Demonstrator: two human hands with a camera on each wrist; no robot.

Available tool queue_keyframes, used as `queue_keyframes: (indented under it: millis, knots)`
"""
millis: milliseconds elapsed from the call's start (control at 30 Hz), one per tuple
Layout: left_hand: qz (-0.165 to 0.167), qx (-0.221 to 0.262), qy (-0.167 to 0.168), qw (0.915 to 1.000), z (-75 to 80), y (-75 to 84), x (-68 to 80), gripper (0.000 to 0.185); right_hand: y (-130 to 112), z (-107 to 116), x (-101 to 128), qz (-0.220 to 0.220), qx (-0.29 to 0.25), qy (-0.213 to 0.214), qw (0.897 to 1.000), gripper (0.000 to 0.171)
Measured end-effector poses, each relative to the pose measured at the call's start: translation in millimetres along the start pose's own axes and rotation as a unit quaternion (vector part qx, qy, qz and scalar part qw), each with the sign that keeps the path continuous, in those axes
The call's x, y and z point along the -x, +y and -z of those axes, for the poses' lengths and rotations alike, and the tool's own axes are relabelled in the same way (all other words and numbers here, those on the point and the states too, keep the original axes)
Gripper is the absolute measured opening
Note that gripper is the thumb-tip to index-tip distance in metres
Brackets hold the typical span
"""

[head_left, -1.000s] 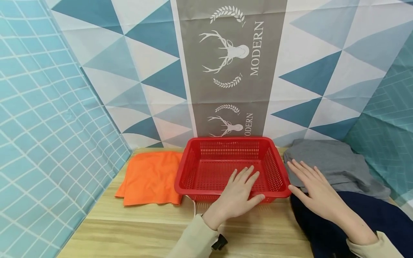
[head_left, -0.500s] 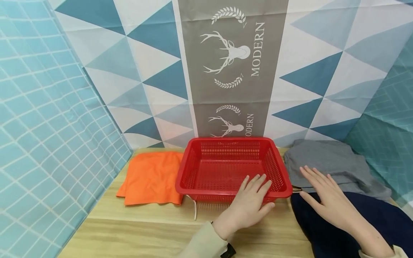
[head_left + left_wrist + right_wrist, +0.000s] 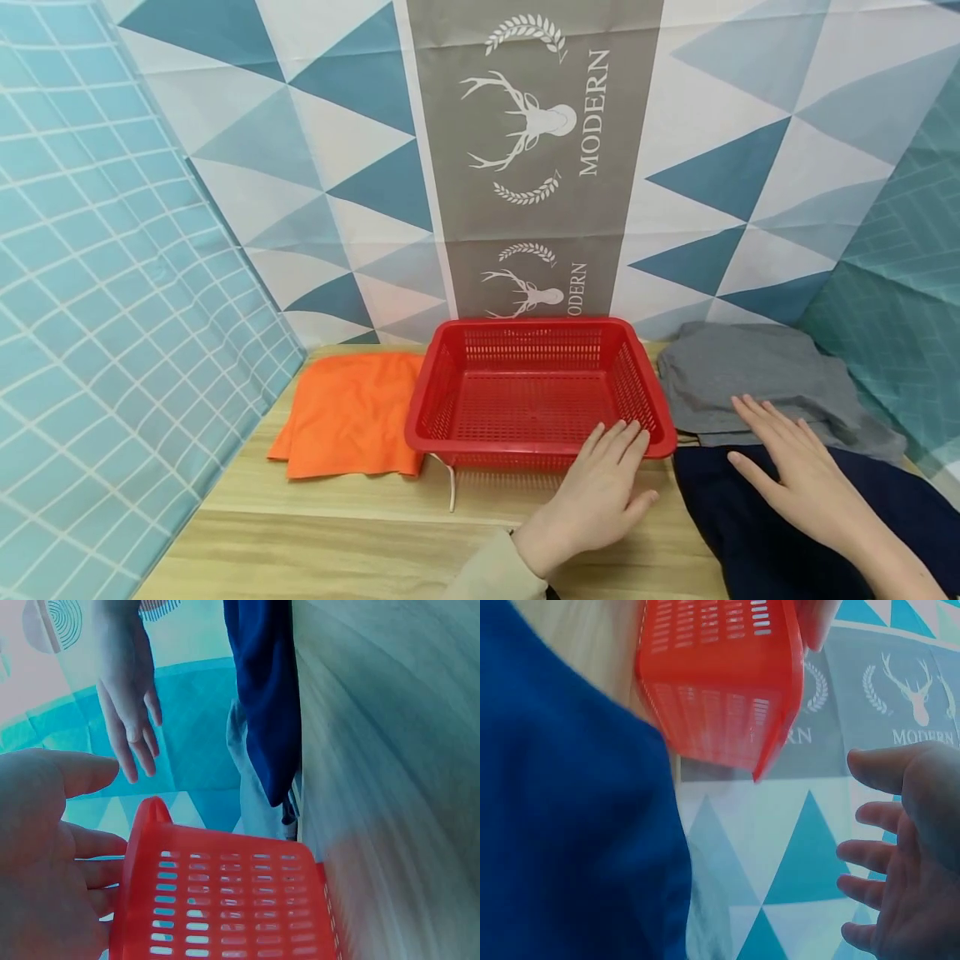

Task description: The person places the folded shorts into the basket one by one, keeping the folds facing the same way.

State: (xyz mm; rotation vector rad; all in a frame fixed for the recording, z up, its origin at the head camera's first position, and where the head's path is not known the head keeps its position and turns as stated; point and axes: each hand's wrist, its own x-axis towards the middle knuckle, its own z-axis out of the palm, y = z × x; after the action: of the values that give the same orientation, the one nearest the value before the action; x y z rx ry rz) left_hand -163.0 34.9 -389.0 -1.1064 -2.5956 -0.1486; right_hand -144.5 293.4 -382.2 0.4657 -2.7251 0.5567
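Observation:
A red plastic basket (image 3: 480, 447) with slotted sides stands in the middle of the table, and no item shows inside it. My left hand (image 3: 600, 492) is over its near right rim, fingers extended; in the left wrist view the hand (image 3: 45, 855) is beside the basket wall (image 3: 232, 892), gripping nothing. Over the dark navy cloth (image 3: 705, 500) hovers my right hand (image 3: 806, 483), its fingers spread and holding nothing. The right wrist view has that hand (image 3: 915, 855) apart from both the basket (image 3: 720, 682) and the navy cloth (image 3: 577, 802).
Left of the basket lies a folded orange cloth (image 3: 356, 417). A grey cloth (image 3: 757, 375) lies at the back right, behind the navy one. A white cord (image 3: 452, 487) pokes out near the basket's front left. A patterned wall sheet (image 3: 540, 167) closes off the back.
Both hands have moved right and a little toward the body. The left has shifted from over the basket's inside to its near right rim. The basket and cloths stay put.

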Motion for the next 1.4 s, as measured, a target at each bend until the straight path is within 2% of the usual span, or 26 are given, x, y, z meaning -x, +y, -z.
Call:
queue_keyframes:
  millis: [200,333,500,600,733,833,900,1000,1200,1400]
  knots:
    - [-0.019,0.008,0.004,0.9998,-1.1,10.0,-0.2,0.057,12,-2,9,-0.015,-0.004,-0.002,1.000,0.070]
    - [-0.045,0.022,0.007,0.9987,-2.2,18.3,1.2,0.054,18,-3,12,-0.026,0.000,-0.003,1.000,0.070]
    - [-0.102,0.029,-0.014,0.9943,-5.8,26.0,3.1,0.052,25,-4,16,-0.047,0.003,-0.006,0.999,0.070]
    - [-0.119,0.022,-0.031,0.9922,-9.2,28.1,3.2,0.052,29,-4,19,-0.057,0.008,-0.010,0.998,0.069]
    - [-0.107,0.043,-0.084,0.9898,-12.0,31.5,1.2,0.054,35,-5,23,-0.071,0.018,-0.016,0.997,0.070]
    - [-0.085,0.082,-0.136,0.9836,-14.6,33.6,-0.4,0.056,40,-5,26,-0.086,0.025,-0.023,0.996,0.070]
    - [-0.068,0.105,-0.157,0.9796,-17.2,34.4,-1.0,0.058,42,-4,28,-0.094,0.027,-0.027,0.995,0.070]
    - [-0.049,0.132,-0.171,0.9752,-21.7,34.6,-1.8,0.059,47,-2,30,-0.105,0.029,-0.038,0.993,0.069]
    - [-0.034,0.188,-0.173,0.9661,-29.9,34.3,-6.0,0.058,56,4,31,-0.134,0.047,-0.044,0.989,0.068]
    - [-0.013,0.219,-0.195,0.9561,-36.2,39.9,-12.1,0.057,62,5,35,-0.147,0.055,-0.036,0.987,0.068]
